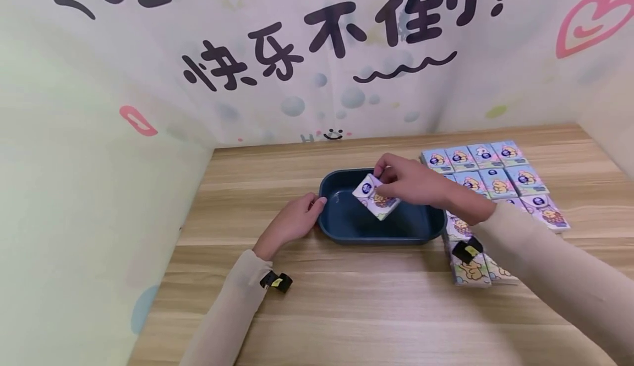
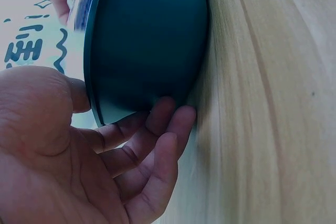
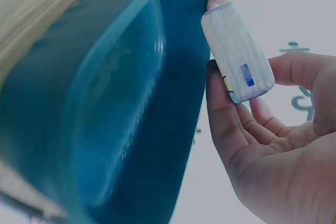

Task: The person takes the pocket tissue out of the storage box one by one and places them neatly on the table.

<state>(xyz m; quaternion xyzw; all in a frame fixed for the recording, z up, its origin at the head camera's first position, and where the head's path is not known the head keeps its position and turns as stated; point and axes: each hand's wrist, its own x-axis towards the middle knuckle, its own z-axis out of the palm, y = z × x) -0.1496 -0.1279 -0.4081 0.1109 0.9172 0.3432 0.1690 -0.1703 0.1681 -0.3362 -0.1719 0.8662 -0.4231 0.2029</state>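
Note:
A dark blue rectangular basin [image 1: 342,217] stands on the wooden table. My left hand [image 1: 294,217] holds its left end; in the left wrist view the thumb is at the rim and the curled fingers [image 2: 163,114] lie against the outer wall. Above the basin's opening, my right hand [image 1: 418,181] pinches a small tissue pack [image 1: 371,196] with a cartoon print, tilted. In the right wrist view the pack's white side [image 3: 239,51] sits between thumb and fingers, beside the basin wall [image 3: 178,77]. The basin inside the visible part shows no packs.
Rows of similar tissue packs [image 1: 500,184] lie to the right of the basin, partly hidden by the right forearm. A printed cloth wall [image 1: 327,96] rises behind the table [image 1: 346,305], and a pale wall [image 1: 89,190] stands at the left.

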